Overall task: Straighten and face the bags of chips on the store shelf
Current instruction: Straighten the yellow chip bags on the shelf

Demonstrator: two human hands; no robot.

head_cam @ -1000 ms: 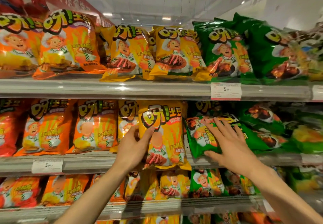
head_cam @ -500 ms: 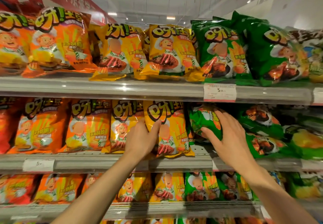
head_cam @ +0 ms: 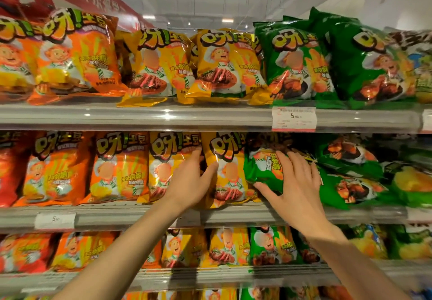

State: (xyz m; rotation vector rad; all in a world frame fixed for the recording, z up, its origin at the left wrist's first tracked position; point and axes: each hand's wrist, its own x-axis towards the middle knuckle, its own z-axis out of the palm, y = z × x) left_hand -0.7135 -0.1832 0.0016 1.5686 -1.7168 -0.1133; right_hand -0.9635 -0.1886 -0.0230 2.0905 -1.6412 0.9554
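Note:
On the middle shelf [head_cam: 121, 215] stands a yellow chip bag [head_cam: 228, 173], upright and face forward. My left hand [head_cam: 189, 182] grips its left edge, thumb on the front and fingers tucked between it and the yellow bag [head_cam: 168, 166] beside it. Just to the right, a green chip bag [head_cam: 264, 168] is turned sideways and tilted. My right hand [head_cam: 295, 182] holds it, fingers spread over its face and thumb under its lower edge. More green bags [head_cam: 350, 187] lie slumped behind and right of it.
Orange bags [head_cam: 117, 171] and a red bag [head_cam: 9, 171] stand upright to the left on the same shelf. The top shelf [head_cam: 187, 117] carries orange, yellow and green bags and a price tag [head_cam: 293, 119]. A lower shelf [head_cam: 233, 274] holds similar bags.
The yellow bag has been set back upright in line with its row. My right hand has lifted the flat green bag and tipped it up toward standing. The view moved closer.

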